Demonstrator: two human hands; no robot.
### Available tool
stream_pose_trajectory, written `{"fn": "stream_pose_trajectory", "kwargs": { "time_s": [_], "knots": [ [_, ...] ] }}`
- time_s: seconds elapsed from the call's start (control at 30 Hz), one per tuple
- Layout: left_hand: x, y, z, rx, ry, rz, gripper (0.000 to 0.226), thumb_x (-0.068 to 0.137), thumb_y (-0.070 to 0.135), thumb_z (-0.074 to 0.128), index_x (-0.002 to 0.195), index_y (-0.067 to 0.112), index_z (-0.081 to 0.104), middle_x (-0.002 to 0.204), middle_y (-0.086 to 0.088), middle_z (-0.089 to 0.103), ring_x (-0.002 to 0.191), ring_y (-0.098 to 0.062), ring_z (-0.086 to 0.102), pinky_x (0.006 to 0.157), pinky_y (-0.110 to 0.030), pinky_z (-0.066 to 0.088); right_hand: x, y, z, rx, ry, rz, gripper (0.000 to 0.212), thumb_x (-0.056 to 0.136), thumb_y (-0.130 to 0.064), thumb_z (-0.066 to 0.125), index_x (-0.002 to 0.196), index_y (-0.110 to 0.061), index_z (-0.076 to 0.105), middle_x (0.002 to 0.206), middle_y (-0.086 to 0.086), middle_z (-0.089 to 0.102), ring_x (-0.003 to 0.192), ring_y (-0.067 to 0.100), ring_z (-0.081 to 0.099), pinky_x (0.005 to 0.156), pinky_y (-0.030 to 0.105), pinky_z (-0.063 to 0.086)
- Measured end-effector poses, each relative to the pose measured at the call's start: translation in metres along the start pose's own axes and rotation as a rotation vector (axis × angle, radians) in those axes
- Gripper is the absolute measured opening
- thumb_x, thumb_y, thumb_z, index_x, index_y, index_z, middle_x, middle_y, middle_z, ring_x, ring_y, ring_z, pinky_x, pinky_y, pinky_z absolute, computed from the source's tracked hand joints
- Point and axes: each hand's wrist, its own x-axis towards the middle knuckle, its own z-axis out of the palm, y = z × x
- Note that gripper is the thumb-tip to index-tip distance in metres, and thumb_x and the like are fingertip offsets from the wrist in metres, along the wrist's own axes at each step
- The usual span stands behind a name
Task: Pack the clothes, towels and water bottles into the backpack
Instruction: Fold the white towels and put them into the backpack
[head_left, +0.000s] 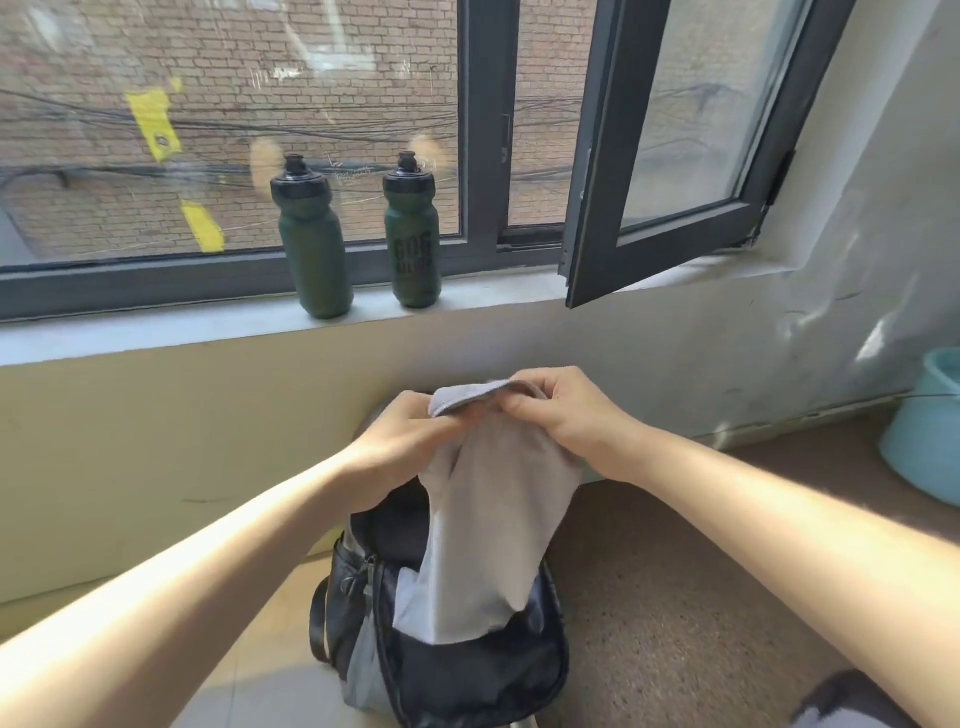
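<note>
On the far windowsill both water bottles wait unpacked while your left hand and right hand pinch a grey towel into the open backpack.

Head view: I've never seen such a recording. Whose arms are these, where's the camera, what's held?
No machine here: a person wears one wide-angle camera on the head, looking forward and down, so the arms are their own. The left hand and right hand both grip the top of a grey cloth, whose lower end hangs into the open black backpack on the floor. Two green water bottles stand upright on the windowsill, not yet packed.
</note>
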Motion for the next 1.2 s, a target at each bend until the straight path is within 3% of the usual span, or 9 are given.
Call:
{"fn": "stream_pose_trajectory", "kwargs": {
  "time_s": [0.13,0.33,0.57,0.77,0.87,0.93,1.07,1.13,1.2],
  "knots": [
    [0.005,-0.001,-0.01,0.079,0.101,0.05,0.019,0.092,0.025,0.078,0.082,0.009,0.08,0.075,0.0,0.073,0.067,-0.011,0.063,0.062,-0.026,0.049,0.01,0.007,-0.005,0.088,0.236,0.01,0.069,0.091,-0.051,0.064,0.091,0.018,0.053,0.078,0.01,0.05,0.073,0.022,0.044,0.068,0.036,0.036],
    [0.017,-0.015,-0.032,0.273,0.188,0.003,0.022,0.086,0.028,0.084,0.071,0.014,0.076,0.058,0.007,0.058,0.052,-0.005,0.048,0.048,-0.018,0.034,0.019,0.01,-0.023,0.117,0.515,0.008,0.08,0.076,-0.069,0.07,0.076,0.008,0.05,0.076,0.005,0.046,0.071,0.02,0.041,0.066,0.037,0.035],
    [0.016,-0.038,-0.055,0.429,0.021,-0.123,0.056,0.076,0.05,0.074,0.082,-0.005,0.065,0.071,-0.003,0.052,0.068,-0.015,0.044,0.068,-0.032,0.028,0.014,-0.002,-0.051,-0.03,0.808,-0.055,0.051,0.1,-0.032,0.064,0.061,-0.024,0.031,0.06,-0.008,0.029,0.049,0.003,0.023,0.048,0.022,0.025],
    [0.013,-0.069,-0.073,0.692,0.008,-0.279,0.042,0.097,0.026,0.068,0.061,0.016,0.048,0.058,0.003,0.035,0.058,-0.018,0.03,0.056,-0.032,0.018,0.012,0.009,-0.067,-0.064,0.952,-0.016,0.055,0.1,-0.029,0.062,0.061,-0.023,0.023,0.06,-0.007,0.023,0.05,0.006,0.018,0.05,0.028,0.019],
    [0.014,-0.058,-0.066,0.545,0.089,-0.138,0.039,0.101,0.027,0.062,0.068,0.015,0.048,0.065,-0.001,0.032,0.062,-0.018,0.028,0.055,-0.032,0.017,0.012,0.011,-0.071,-0.167,0.821,-0.002,0.04,0.092,-0.035,0.068,0.067,-0.009,0.051,0.065,-0.002,0.047,0.062,0.012,0.042,0.061,0.03,0.035],
    [0.013,-0.04,-0.054,0.466,0.097,-0.002,0.041,0.102,0.032,0.061,0.067,0.016,0.047,0.067,0.001,0.031,0.062,-0.016,0.027,0.051,-0.03,0.018,0.005,0.002,-0.062,-0.243,0.567,0.024,0.025,0.088,-0.037,0.077,0.099,-0.016,0.07,0.086,-0.004,0.068,0.08,0.005,0.063,0.074,0.021,0.046],
    [0.005,-0.001,-0.025,0.471,-0.037,0.225,0.048,0.102,0.033,0.065,0.064,0.01,0.047,0.063,0.005,0.031,0.059,-0.01,0.028,0.052,-0.027,0.02,-0.015,-0.023,-0.023,-0.293,0.022,0.039,0.066,0.083,-0.032,0.082,0.141,-0.03,0.052,0.11,-0.003,0.074,0.086,-0.008,0.066,0.072,0.0,0.044],
    [0.001,0.012,-0.015,0.455,-0.117,0.298,0.043,0.099,0.04,0.068,0.072,0.006,0.064,0.063,-0.003,0.038,0.062,-0.011,0.033,0.056,-0.03,0.024,-0.016,-0.025,-0.003,-0.38,-0.125,0.031,0.056,0.085,-0.032,0.081,0.137,-0.031,0.06,0.12,-0.022,0.064,0.097,-0.01,0.063,0.077,0.0,0.044],
    [-0.001,0.018,-0.01,0.43,-0.136,0.334,0.037,0.093,0.048,0.07,0.086,0.013,0.077,0.068,-0.013,0.054,0.066,-0.013,0.04,0.061,-0.033,0.029,-0.014,-0.022,0.005,-0.402,-0.195,0.042,0.007,0.089,-0.025,0.076,0.096,-0.029,0.074,0.083,-0.029,0.064,0.074,-0.008,0.059,0.067,0.006,0.041]
  ]
}}
